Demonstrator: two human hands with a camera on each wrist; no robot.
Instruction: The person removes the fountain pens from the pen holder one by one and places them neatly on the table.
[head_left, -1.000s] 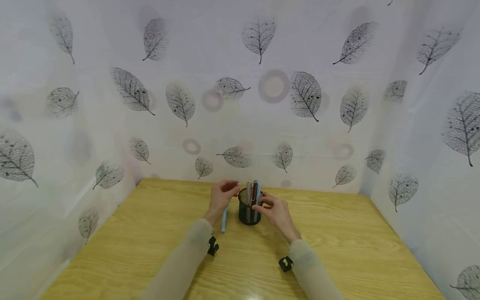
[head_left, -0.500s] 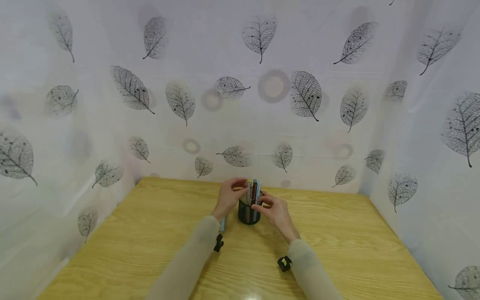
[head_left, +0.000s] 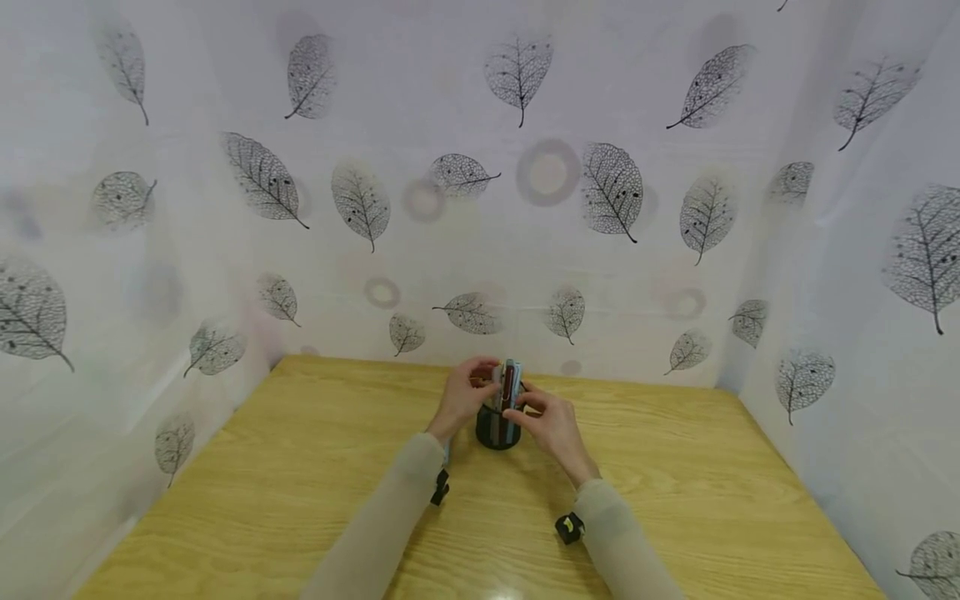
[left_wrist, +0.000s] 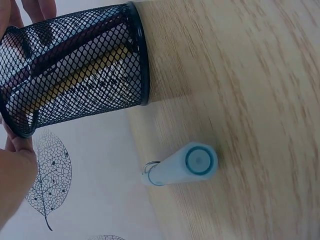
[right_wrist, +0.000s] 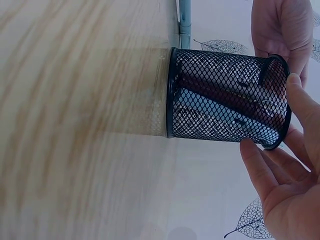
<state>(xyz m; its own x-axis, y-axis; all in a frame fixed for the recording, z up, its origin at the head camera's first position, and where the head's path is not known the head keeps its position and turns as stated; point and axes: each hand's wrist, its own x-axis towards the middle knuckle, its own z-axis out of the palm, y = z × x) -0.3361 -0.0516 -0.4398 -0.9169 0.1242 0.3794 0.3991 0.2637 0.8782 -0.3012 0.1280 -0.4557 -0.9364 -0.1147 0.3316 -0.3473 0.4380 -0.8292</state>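
Two hands at a mesh cup [head_left: 498, 427] of pens [head_left: 509, 385], mid-table.

Left to right: a blue pen [left_wrist: 181, 164] lies on the table [head_left: 300, 467] just beside the cup; the left hand [head_left: 467, 397] pinches a pen top at the rim; the right hand [head_left: 551, 423], fingers curled, steadies the cup's rim and side. A straight, upright pull, cup held down, would suit best. Pale wood table; leaf-print curtains [head_left: 262, 179] enclose three sides.

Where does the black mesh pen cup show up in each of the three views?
Head: black mesh pen cup at table centre, between both hands.
Left wrist: upper left, lying sideways in frame.
Right wrist: centre right, sideways.
Shared landmark: light blue pen on the table beside it.
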